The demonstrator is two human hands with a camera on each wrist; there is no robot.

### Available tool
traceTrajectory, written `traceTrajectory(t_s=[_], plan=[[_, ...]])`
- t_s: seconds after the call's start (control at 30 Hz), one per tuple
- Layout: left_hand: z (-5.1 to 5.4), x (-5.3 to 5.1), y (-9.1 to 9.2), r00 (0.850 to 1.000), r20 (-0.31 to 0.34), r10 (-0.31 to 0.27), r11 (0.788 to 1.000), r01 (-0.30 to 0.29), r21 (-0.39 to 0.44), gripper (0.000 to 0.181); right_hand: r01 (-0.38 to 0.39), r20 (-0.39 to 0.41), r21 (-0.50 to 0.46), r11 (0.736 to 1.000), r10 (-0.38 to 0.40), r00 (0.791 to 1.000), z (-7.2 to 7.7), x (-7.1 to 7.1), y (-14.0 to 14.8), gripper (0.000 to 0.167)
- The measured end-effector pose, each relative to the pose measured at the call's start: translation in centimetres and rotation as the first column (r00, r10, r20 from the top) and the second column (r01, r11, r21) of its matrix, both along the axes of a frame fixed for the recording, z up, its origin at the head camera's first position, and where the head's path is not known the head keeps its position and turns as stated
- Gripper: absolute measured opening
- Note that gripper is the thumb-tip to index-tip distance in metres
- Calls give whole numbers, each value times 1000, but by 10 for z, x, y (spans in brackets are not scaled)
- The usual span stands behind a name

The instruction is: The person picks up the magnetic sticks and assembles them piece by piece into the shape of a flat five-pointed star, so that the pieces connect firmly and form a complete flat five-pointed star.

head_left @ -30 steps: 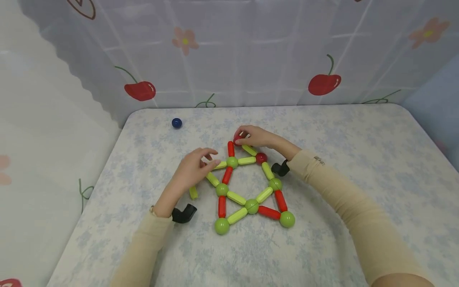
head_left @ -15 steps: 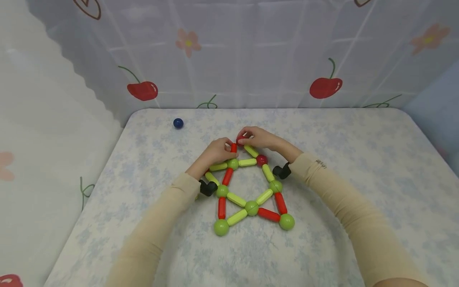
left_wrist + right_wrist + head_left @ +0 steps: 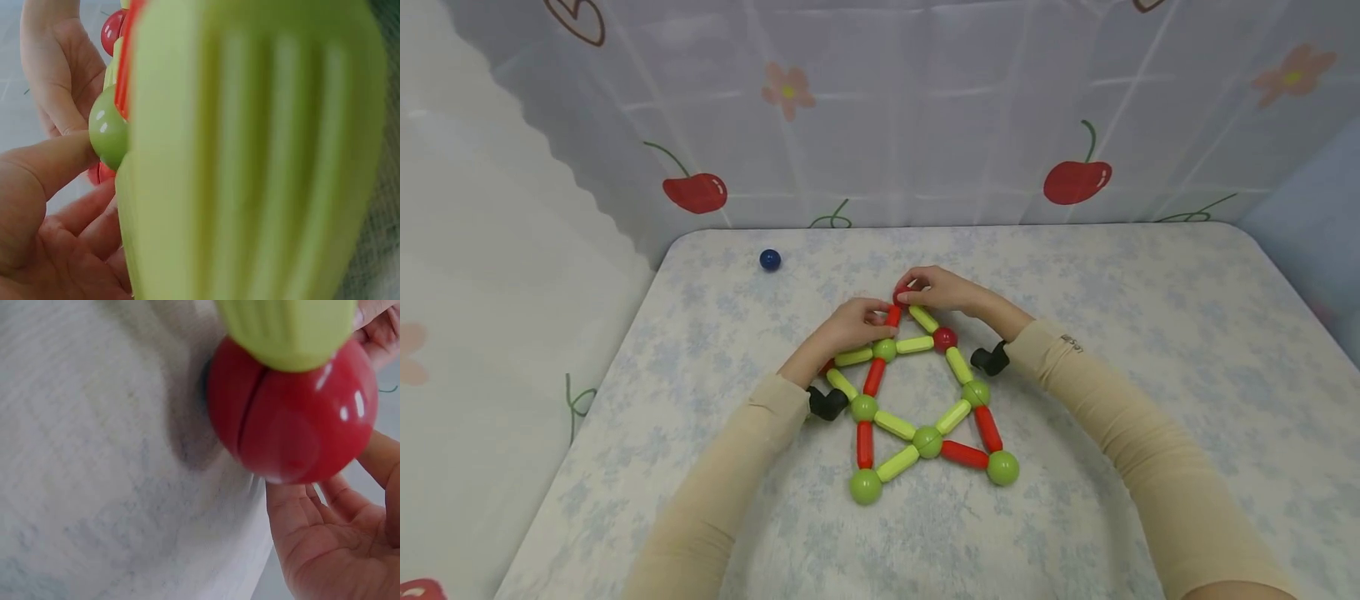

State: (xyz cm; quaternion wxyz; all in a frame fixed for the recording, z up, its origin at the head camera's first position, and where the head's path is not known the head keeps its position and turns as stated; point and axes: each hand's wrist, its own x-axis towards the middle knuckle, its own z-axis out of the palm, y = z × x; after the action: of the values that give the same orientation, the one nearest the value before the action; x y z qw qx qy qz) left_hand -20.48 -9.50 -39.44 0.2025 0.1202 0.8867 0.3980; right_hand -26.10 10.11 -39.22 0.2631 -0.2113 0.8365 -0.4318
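On the table lies a flat frame of red and yellow-green rods joined by balls. My left hand [image 3: 853, 325] pinches the red rod [image 3: 892, 317] that sticks up from the green ball [image 3: 885, 349] at the top. My right hand [image 3: 942, 288] holds a red ball [image 3: 901, 295] between thumb and fingers, at the far end of a yellow-green rod [image 3: 923, 318]. The red rod's tip meets that ball or lies very close. In the right wrist view another red ball [image 3: 294, 412] fills the foreground before my right hand [image 3: 337, 544]. A blurred yellow-green rod [image 3: 250, 156] covers much of the left wrist view.
A loose dark blue ball [image 3: 770, 260] sits at the back left of the table [image 3: 1075, 275]. Green corner balls, one at lower left [image 3: 866, 487] and one at lower right [image 3: 1003, 468], mark the frame's near side. A patterned curtain [image 3: 895, 117] hangs behind the table.
My left hand has moved right from the frame's left side and taken hold of the red rod. The rod has tilted right towards the red ball. My right hand stays nearly in place.
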Motion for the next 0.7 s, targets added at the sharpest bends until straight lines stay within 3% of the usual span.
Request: traceTrajectory(t_s=[0.13, 0.33, 0.53, 0.7], plan=[[-1, 1, 1, 999, -12, -30, 999, 30, 16, 45, 8, 0, 1, 1000, -8, 1000, -2, -1, 0, 27], [-3, 4, 1, 1000, 12, 11, 1000, -12, 25, 49, -9, -33, 12, 1000, 10, 999, 2, 2, 1, 28], [0, 6, 0, 999, 31, 39, 999, -38, -7, 59, -87, -66, 44, 995, 90, 994, 8, 5, 3, 32], [3, 7, 1, 1000, 8, 10, 997, -9, -76, 63, -124, -192, 142, 982, 150, 970, 17, 17, 16, 39]])
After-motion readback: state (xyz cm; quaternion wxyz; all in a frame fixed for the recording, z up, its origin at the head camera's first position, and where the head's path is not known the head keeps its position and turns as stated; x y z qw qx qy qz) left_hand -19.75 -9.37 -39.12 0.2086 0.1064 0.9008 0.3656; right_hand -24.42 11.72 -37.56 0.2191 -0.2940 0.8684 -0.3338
